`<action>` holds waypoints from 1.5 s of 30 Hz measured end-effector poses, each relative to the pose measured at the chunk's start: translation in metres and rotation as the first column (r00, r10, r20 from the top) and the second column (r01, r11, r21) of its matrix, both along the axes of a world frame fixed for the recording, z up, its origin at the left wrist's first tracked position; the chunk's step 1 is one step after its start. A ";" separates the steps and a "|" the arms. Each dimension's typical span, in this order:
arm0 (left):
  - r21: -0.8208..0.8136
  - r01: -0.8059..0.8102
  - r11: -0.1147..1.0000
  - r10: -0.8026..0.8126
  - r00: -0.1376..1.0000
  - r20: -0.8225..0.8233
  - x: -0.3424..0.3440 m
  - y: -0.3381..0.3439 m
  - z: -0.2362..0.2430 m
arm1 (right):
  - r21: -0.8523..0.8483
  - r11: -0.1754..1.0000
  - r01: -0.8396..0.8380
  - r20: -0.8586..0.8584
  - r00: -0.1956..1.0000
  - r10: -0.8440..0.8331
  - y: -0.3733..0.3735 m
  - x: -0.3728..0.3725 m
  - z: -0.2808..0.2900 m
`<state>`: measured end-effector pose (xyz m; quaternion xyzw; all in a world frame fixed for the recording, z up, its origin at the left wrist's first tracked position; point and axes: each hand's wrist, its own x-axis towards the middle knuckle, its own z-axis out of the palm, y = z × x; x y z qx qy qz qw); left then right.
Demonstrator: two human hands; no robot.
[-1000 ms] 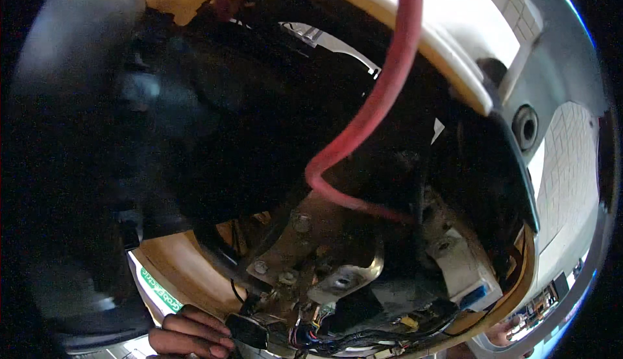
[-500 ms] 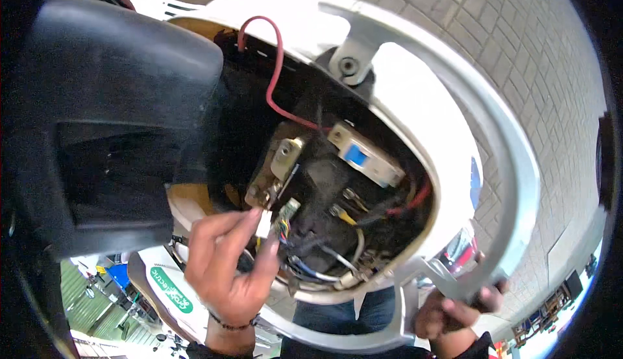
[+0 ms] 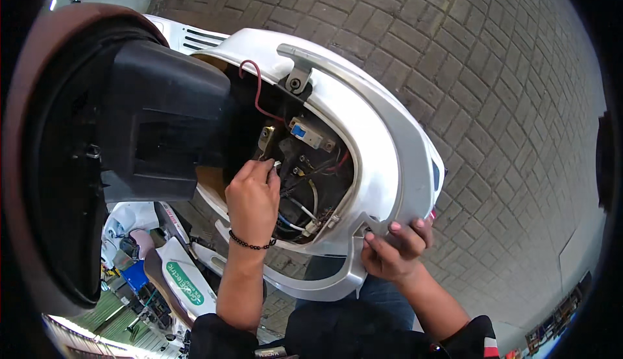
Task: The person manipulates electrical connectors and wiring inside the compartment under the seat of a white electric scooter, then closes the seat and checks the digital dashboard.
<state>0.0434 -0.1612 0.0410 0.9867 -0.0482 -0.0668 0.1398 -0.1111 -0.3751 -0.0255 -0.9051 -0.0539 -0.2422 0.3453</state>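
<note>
My left hand (image 3: pixel 252 193) reaches into the open compartment of a white scooter (image 3: pixel 373 145), thumb and fingers pinched together. A small white wire connector (image 3: pixel 277 164) peeks out at the fingertips; most of it is covered. My right hand (image 3: pixel 399 249) is wrapped round the near end of a silver grab rail (image 3: pixel 413 158) that curves about the scooter's tail. Inside the compartment lie a grey circuit breaker (image 3: pixel 311 136) with a blue switch, a metal bracket (image 3: pixel 266 137), a looping red cable (image 3: pixel 259 93), and white cables (image 3: pixel 316 197).
The raised seat (image 3: pixel 55 145) with its black underside (image 3: pixel 172 109) stands at the left. Below it, a white and green scooter panel (image 3: pixel 185 281) is parked close by. Grey paving bricks (image 3: pixel 493 112) spread across the right and far side.
The view has pulled back, showing more of the scooter and both forearms. My left fingers have closed further over the white connector. My right hand stays on the rail.
</note>
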 end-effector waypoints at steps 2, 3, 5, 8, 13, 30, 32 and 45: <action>0.000 -0.010 1.000 0.010 1.000 0.010 -0.001 -0.002 0.001 | 0.004 0.999 -0.040 0.013 0.999 0.040 -0.003 0.001 -0.003; 0.005 -0.009 1.000 0.009 1.000 0.004 -0.001 -0.003 0.001 | -0.003 0.998 -0.056 0.007 0.998 0.056 -0.005 -0.001 -0.006; 0.014 -0.007 1.000 0.007 1.000 -0.006 -0.001 -0.005 0.003 | -0.043 0.996 -0.078 0.017 0.997 0.078 -0.007 0.004 -0.004; 0.024 0.018 1.000 -0.018 1.000 -0.017 0.000 -0.006 0.005 | -0.047 0.994 -0.098 0.021 0.995 0.099 -0.009 0.005 -0.003; -0.003 0.073 0.997 -0.073 0.996 -0.042 0.005 -0.003 0.002 | -0.058 0.992 -0.117 0.048 0.992 0.119 -0.013 0.007 -0.005; -0.058 -0.063 0.996 0.063 0.998 0.002 0.002 0.004 -0.007 | -0.018 0.987 -0.158 0.042 0.986 0.159 -0.017 0.006 -0.013; -0.044 -0.113 0.993 0.114 0.993 0.018 -0.002 0.000 -0.010 | -0.025 0.985 -0.173 0.031 0.984 0.174 -0.019 0.006 -0.011; 0.131 -0.193 0.972 0.197 0.980 -0.019 -0.001 -0.017 0.000 | -0.032 0.970 -0.241 0.017 0.970 0.242 -0.029 0.010 -0.009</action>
